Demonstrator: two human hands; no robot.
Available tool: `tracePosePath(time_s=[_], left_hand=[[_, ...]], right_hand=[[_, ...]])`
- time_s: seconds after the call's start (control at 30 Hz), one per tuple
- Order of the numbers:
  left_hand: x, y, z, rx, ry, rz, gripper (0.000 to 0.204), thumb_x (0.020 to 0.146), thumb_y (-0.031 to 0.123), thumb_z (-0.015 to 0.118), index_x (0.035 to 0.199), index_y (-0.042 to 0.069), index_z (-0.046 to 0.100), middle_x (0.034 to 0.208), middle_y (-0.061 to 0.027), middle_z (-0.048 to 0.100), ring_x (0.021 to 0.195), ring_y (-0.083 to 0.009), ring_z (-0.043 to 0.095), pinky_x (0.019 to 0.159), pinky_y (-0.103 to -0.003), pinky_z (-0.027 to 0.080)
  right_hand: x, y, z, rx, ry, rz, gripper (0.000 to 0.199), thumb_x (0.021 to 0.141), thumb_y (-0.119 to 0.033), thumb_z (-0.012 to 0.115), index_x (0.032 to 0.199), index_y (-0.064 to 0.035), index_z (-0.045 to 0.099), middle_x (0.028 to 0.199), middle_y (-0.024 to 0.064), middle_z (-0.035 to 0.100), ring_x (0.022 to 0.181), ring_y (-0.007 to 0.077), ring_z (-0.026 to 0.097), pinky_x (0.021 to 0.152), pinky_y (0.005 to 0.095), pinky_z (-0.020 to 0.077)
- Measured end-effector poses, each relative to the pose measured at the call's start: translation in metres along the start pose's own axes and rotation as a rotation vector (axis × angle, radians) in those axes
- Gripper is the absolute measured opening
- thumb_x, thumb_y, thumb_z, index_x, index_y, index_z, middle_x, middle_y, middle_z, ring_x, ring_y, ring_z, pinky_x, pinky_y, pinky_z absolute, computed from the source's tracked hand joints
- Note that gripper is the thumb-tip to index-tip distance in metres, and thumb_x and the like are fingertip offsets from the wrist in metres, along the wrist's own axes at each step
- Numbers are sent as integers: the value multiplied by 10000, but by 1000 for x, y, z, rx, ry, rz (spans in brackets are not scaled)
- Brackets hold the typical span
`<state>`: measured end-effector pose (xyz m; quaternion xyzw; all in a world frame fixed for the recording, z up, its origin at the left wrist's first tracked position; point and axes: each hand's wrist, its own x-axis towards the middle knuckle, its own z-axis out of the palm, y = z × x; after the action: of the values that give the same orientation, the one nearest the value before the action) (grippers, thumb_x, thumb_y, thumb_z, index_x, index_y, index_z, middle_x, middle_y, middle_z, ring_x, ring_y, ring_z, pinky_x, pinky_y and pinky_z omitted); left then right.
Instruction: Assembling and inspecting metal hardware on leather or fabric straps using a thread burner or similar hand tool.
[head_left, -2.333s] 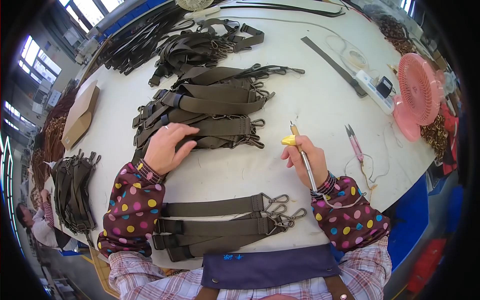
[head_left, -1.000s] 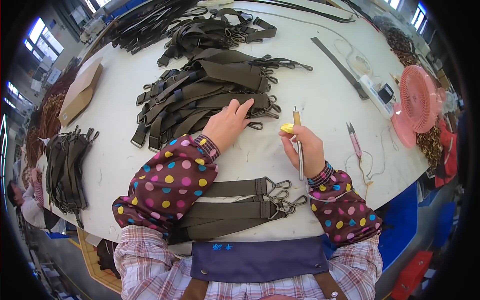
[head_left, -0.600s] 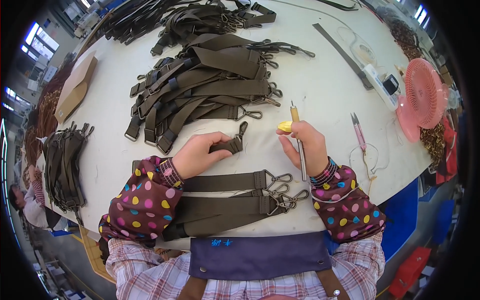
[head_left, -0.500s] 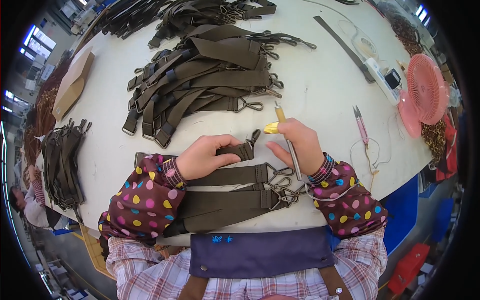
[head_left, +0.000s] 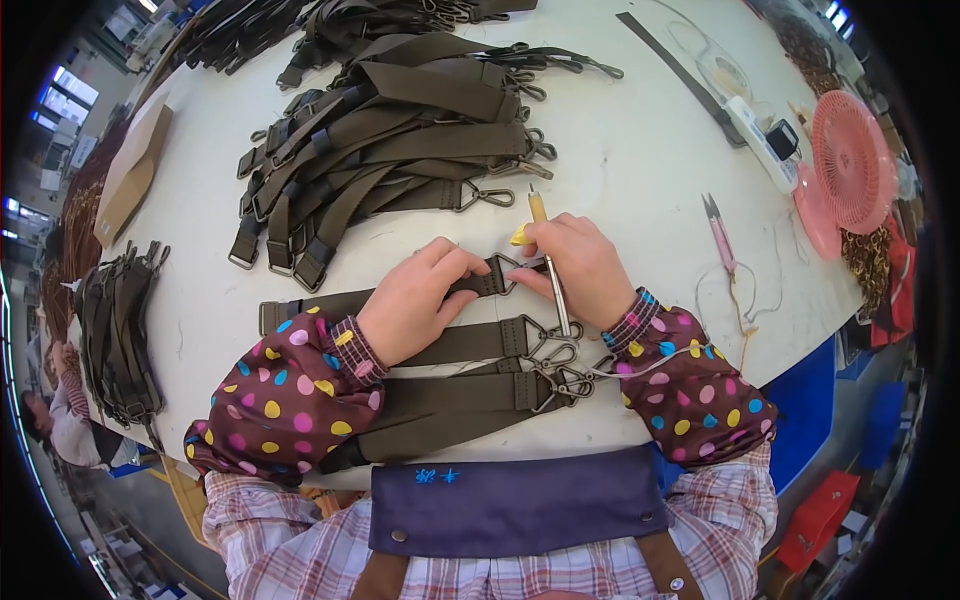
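My left hand (head_left: 418, 298) is closed on the end of a dark olive webbing strap (head_left: 335, 303), its thumb and fingers beside the stitched tab. At that end sits a triangular metal ring (head_left: 503, 275). My right hand (head_left: 583, 268) grips a corded pen-shaped tool (head_left: 538, 208) with a yellow front and thin tip pointing away from me; its silver shaft slants back below the hand. Something shiny yellow covers a right fingertip. The right thumb and fingers are at the strap's metal hook, mostly hidden. Nearer to me lie several similar straps (head_left: 450, 393) with metal clasps (head_left: 560, 385).
A large heap of straps (head_left: 400, 140) lies beyond my hands, and a bundle (head_left: 122, 335) hangs at the left table edge. To the right are pink thread snips (head_left: 721, 235), a power strip (head_left: 760, 145) and a pink fan (head_left: 850, 165). A cardboard piece (head_left: 135, 175) lies far left.
The strap end has been laid lower and flatter, with its ring now showing. My right hand has moved left and away from me to the metal hook, tool still in it.
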<state>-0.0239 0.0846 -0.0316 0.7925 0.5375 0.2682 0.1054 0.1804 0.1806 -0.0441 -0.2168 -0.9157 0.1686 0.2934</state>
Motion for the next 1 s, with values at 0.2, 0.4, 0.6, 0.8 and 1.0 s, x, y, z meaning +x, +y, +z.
tracePosePath(time_s=[0.2, 0.4, 0.6, 0.8, 1.0], left_hand=[[14, 7, 7, -266, -138, -193, 251, 751, 99, 713, 955, 71, 569, 855, -52, 519, 627, -161, 490, 597, -270, 439], [12, -5, 5, -345, -204, -213, 200, 773, 48, 685, 925, 56, 553, 817, -40, 557, 626, -133, 504, 570, -246, 430], [7, -11, 1, -653, -194, -400, 87, 858, 30, 608, 892, 19, 528, 916, -50, 636, 751, -84, 580, 654, -219, 475], [9, -10, 1, -703, -202, -455, 78, 873, 34, 593, 892, -3, 527, 866, -64, 643, 763, -89, 592, 679, -220, 482], [10, -10, 2, -713, -214, -491, 74, 877, 35, 589, 890, -5, 528, 862, -60, 638, 761, -80, 582, 686, -217, 478]], right_hand=[[0, 7, -1, -10, 78, -22, 290, 770, -125, 668, 1013, -64, 522, 780, 40, 605, 740, 243, 562, 670, 347, 441], [-3, -12, -10, 721, 161, 434, 172, 890, -115, 584, 1020, -15, 536, 821, 46, 636, 682, 144, 562, 618, 276, 444], [-2, -18, 1, 801, -15, 476, 161, 856, -133, 633, 873, -16, 524, 662, 17, 577, 557, 29, 477, 511, 194, 382], [-4, -18, 12, 772, 50, 520, 233, 829, -136, 651, 861, -38, 442, 646, 11, 563, 524, 41, 468, 478, 209, 378], [-4, -19, 11, 713, -14, 515, 240, 826, -141, 654, 866, -33, 444, 620, 19, 536, 512, 60, 471, 474, 220, 377]])
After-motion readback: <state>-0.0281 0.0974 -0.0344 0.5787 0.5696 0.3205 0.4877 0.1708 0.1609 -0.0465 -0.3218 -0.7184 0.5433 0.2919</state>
